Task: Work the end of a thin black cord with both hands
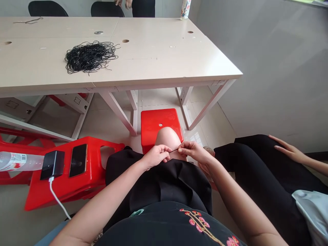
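Your left hand [155,157] and right hand [194,152] pinch a single black cord [174,150] between them, centre frame; a tangled cord heap [89,57] lies on the table [166,58], upper left.

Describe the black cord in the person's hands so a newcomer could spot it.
Start at the long cream laminate table; just below its near edge, the person's left hand and right hand meet above a black cloth lap. Pinched between them is a single thin black cord, unlike the big tangled heap of black cord lying on the tabletop.
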Demonstrator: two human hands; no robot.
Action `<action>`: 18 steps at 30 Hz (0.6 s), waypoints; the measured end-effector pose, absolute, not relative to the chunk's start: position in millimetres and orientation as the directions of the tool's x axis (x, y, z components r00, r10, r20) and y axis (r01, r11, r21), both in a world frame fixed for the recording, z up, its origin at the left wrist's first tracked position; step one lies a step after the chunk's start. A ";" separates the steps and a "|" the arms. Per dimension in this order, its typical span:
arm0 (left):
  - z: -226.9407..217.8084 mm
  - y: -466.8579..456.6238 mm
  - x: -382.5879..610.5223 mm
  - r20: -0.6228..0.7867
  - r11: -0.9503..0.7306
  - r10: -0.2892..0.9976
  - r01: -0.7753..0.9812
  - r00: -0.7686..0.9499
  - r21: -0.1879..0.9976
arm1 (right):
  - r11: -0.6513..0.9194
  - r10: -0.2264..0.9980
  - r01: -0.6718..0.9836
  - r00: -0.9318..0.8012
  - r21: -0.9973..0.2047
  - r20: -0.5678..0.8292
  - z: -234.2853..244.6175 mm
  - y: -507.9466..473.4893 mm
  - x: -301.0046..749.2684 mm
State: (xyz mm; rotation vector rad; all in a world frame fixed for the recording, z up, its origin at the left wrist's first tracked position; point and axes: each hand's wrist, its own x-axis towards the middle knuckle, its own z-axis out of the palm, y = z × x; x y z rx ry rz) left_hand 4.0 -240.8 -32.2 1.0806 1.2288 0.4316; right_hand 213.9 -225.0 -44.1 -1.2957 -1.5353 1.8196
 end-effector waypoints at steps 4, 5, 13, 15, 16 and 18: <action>-34.4 -241.2 4.9 -0.531 0.459 0.788 0.276 0.312 0.844 | -0.416 0.786 0.153 -0.436 -0.896 -0.439 -49.6 -229.6 219.9; -34.9 -241.7 5.8 -0.519 0.444 0.800 0.284 0.301 0.850 | -0.427 0.787 0.146 -0.425 -0.892 -0.447 -50.7 -230.1 221.6; -27.7 -241.9 4.1 -0.537 0.445 0.791 0.327 0.293 0.834 | -0.385 0.816 0.236 -0.364 -0.892 -0.449 -44.2 -225.1 233.2; -26.1 -240.6 1.0 -0.546 0.448 0.787 0.344 0.285 0.825 | -0.380 0.829 0.260 -0.330 -0.888 -0.452 -41.5 -223.9 233.5; -25.9 -240.0 -0.3 -0.544 0.442 0.791 0.354 0.281 0.824 | -0.377 0.833 0.268 -0.319 -0.886 -0.451 -40.5 -223.6 233.4; -26.3 -239.0 -1.7 -0.516 0.407 0.814 0.371 0.267 0.835 | -0.366 0.841 0.281 -0.307 -0.887 -0.445 -39.3 -223.7 233.0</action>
